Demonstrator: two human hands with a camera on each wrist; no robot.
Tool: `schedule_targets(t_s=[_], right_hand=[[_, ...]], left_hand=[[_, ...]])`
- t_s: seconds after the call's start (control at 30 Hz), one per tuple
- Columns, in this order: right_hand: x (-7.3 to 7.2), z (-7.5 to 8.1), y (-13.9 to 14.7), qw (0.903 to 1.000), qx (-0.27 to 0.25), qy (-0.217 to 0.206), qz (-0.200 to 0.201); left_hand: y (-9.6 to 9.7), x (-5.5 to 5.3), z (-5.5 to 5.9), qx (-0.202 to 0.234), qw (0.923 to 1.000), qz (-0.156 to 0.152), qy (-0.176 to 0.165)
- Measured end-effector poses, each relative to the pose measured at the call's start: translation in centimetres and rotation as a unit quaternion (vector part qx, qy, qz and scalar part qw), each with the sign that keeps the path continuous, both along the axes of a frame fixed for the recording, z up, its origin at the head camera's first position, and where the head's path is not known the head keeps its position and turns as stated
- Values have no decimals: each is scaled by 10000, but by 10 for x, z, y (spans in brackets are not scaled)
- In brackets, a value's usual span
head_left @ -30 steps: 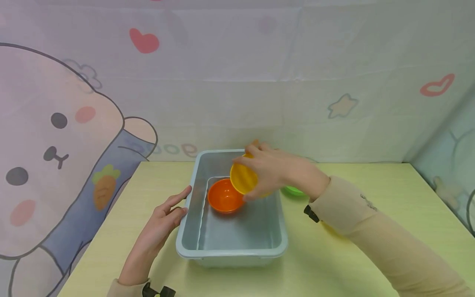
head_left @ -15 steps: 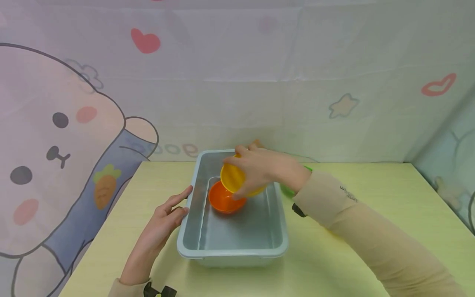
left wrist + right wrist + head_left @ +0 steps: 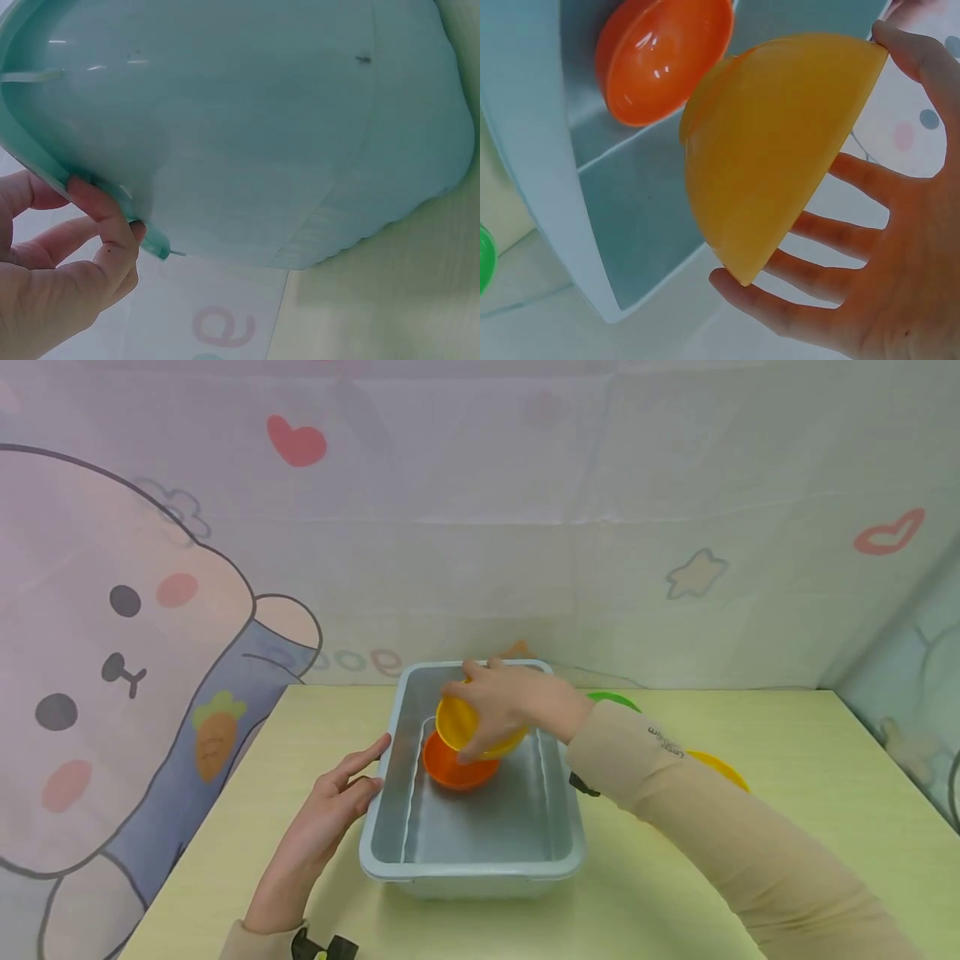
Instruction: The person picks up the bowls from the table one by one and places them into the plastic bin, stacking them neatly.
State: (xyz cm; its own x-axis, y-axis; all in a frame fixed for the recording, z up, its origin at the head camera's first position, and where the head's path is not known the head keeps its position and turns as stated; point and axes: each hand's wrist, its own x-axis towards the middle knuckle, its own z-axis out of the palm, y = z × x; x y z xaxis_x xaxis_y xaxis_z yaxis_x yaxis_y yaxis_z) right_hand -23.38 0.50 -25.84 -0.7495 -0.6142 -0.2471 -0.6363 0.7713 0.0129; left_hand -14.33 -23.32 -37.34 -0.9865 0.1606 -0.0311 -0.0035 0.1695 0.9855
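My right hand (image 3: 510,700) grips a yellow bowl (image 3: 454,722) by its rim, thumb on one side and fingers spread along the other. The bowl is tilted above an orange bowl (image 3: 453,772), which sits inside a grey-blue plastic bin (image 3: 480,870). In the right wrist view a gap shows between the yellow bowl (image 3: 772,142) and the orange bowl (image 3: 660,64). At the bin's left side, my left hand (image 3: 330,802) holds the rim; the left wrist view shows its fingers (image 3: 105,217) curled at the lip of the bin (image 3: 247,127).
Right of the bin, a green rim (image 3: 613,698) shows partly behind my right sleeve. Farther right, a yellow curved edge (image 3: 720,768) is mostly hidden by the forearm. The light wooden table (image 3: 810,760) meets a printed cloth backdrop at its far edge.
My right hand has moved left with the yellow bowl, bringing it over the orange bowl. More of the green rim and the yellow edge is uncovered. The left hand stays on the bin.
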Motion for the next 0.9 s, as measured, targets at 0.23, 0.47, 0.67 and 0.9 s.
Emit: schedule_targets(t_s=[0.23, 0.47, 0.67, 0.9], right_hand=[[-7, -10, -8, 9992, -61, -354, -145], [-13, -21, -14, 9981, -130, -566, -186], [-16, -25, -18, 9969, -206, -679, -338], [-19, -29, -26, 9962, -189, -759, -373]], left_hand=[[0, 0, 1, -36, 10000, 34, -2], [1, 0, 1, -18, 10000, 13, 8], [2, 0, 0, -54, 10000, 45, -41], [2, 0, 1, -40, 10000, 17, -34]])
